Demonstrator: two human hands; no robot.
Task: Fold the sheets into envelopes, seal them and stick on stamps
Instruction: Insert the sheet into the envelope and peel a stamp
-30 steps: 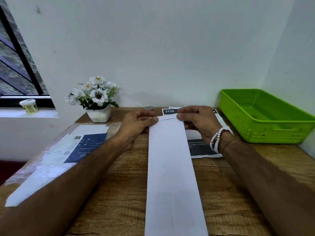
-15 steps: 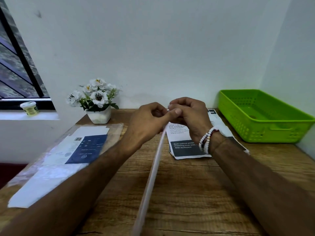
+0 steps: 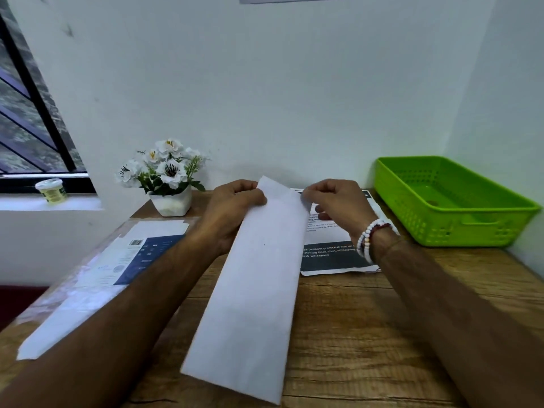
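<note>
A long, narrow folded white sheet (image 3: 253, 290) stretches from the near table edge toward the wall, its far end lifted and tilted a little left. My left hand (image 3: 232, 213) pinches the far left edge of the sheet. At the far right corner, my right hand (image 3: 335, 207), with bead bracelets on the wrist, grips the same sheet. The sheet's broad face is turned up toward me. No stamps are visible.
A printed instruction page (image 3: 332, 254) lies under my right wrist. A clear packet of paper (image 3: 97, 275) rests at the table's left. A white flower pot (image 3: 172, 201) stands at the back, a green plastic basket (image 3: 450, 219) at the right, a small jar (image 3: 51, 191) on the windowsill.
The sheet lay flat, was turned up on its edge half a second ago, and now shows its broad face again, flipped over. Both hands stayed on its far end.
</note>
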